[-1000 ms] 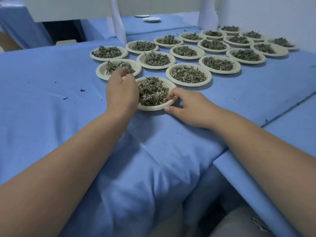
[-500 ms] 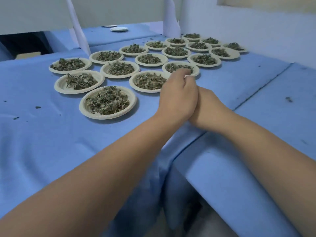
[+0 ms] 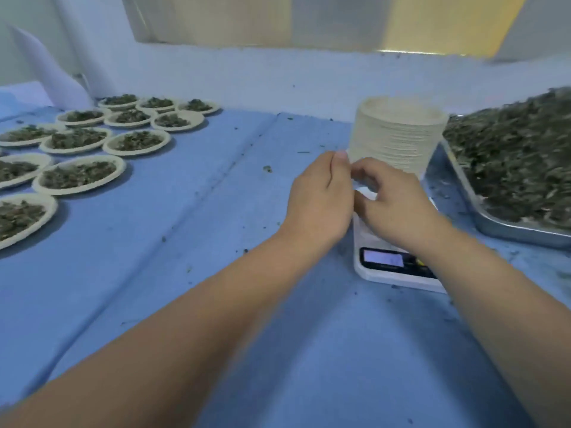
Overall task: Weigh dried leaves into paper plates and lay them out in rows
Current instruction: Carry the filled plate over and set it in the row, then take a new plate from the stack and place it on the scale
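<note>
Meeting above a white kitchen scale (image 3: 398, 270), a person's left hand (image 3: 319, 197) and right hand (image 3: 394, 205) sit almost knuckle to knuckle, fingers (image 3: 367, 176) curled inward at the foot of a tall stack of empty paper plates (image 3: 398, 135). Whether either hand actually pinches a plate cannot be told, as the fingertips are hidden behind the knuckles. The stack stands upright directly beyond the fingers, its long axis vertical and its top well above both hands. The right hand appears nearer, its fingers close against the lowest rims, while the left thumb lies at the stack's left edge. Freeing one plate for the scale looks like the step in hand, and it would call for a reach forward and upward rather than sideways. Just beside the stack to the right, a metal tray (image 3: 494, 230) holds a heap of dried leaves (image 3: 513, 156). Well apart to the left, filled plates (image 3: 77, 176) lie in rows on the blue-covered worktop (image 3: 200, 230), with loose leaf crumbs scattered between. The scale's display is lit, but its reading is too blurred to make out.
</note>
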